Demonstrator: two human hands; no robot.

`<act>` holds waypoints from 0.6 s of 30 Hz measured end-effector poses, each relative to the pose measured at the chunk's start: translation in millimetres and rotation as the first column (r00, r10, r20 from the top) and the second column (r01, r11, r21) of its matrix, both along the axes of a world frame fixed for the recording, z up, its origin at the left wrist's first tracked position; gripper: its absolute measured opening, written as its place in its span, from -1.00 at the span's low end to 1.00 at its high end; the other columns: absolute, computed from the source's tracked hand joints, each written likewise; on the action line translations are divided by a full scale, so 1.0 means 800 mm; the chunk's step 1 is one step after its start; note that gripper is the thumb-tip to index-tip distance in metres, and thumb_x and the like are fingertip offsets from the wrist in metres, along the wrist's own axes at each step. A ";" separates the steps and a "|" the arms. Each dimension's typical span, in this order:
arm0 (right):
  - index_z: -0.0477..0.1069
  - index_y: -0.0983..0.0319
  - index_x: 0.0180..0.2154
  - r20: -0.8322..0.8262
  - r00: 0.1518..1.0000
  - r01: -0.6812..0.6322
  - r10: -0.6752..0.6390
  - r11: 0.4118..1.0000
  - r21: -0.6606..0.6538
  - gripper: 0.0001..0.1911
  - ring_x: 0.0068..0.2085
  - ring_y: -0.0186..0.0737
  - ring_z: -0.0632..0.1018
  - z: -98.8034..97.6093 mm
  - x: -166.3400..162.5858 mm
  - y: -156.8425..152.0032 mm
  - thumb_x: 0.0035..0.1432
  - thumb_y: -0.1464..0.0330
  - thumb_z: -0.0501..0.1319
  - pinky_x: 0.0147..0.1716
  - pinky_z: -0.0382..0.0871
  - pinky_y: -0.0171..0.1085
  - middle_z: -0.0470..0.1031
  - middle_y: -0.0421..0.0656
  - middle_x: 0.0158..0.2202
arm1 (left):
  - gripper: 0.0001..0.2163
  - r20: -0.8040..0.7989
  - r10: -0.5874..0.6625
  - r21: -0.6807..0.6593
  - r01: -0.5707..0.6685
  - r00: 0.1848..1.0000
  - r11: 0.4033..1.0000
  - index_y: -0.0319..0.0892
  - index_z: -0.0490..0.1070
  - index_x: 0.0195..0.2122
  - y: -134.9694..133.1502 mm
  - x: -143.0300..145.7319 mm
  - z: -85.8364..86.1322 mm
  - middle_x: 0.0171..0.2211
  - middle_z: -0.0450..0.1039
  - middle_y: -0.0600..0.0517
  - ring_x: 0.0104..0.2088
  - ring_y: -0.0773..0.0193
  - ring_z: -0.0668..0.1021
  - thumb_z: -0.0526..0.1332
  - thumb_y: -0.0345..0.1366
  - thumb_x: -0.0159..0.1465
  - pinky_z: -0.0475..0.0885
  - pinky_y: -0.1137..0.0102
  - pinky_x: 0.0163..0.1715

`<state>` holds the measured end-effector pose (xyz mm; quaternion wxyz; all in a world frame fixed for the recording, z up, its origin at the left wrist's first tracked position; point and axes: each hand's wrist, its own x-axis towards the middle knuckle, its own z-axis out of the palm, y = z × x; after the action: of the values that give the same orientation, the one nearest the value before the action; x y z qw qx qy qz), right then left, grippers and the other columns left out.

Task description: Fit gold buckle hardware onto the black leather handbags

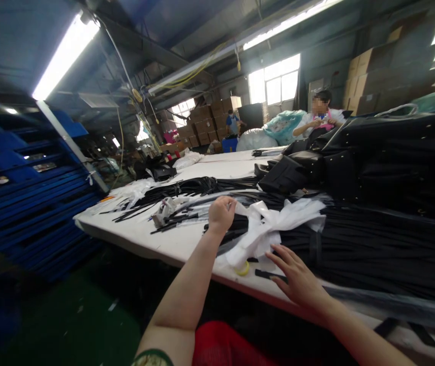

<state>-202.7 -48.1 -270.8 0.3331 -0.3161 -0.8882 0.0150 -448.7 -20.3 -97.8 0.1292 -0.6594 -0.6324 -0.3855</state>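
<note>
A loose bundle of thin white sheets (267, 223), plastic or paper, lies crumpled over the black straps near the table's front edge. My left hand (221, 214) is closed at the bundle's left end, its fingertips pinching a white strip there. On the near side, my right hand (296, 277) is open with fingers spread, close to the sheets' lower edge. Whether its fingertips touch them I cannot tell. Just below the right fingers is a short black strip (265, 274). A yellow ring (242, 269) shows at the sheets' lower left corner.
Long black straps (373, 244) cover the table's right side, with black bags (393, 157) piled behind. A grey-white tape dispenser-like object (164, 211) lies left on the white table (133, 234). Blue racks (30, 203) stand left. Two people (322, 114) are farther back.
</note>
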 end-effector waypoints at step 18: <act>0.18 0.32 0.26 0.223 0.967 0.106 -0.126 0.989 0.099 -0.43 0.29 0.01 0.20 0.007 -0.169 0.172 0.27 0.55 -0.21 0.26 -0.12 0.15 0.22 0.08 0.28 | -0.86 -0.068 0.048 0.115 -0.040 0.996 0.993 -0.18 0.45 -0.41 -0.088 -0.036 0.025 -0.33 0.54 0.03 -0.27 0.31 0.54 0.18 -0.33 0.30 0.42 0.42 -0.17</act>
<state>-337.8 89.6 -264.9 0.2421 -0.3526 -0.9004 -0.0792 -477.1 -90.9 -78.0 0.1973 -0.6500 -0.6191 -0.3941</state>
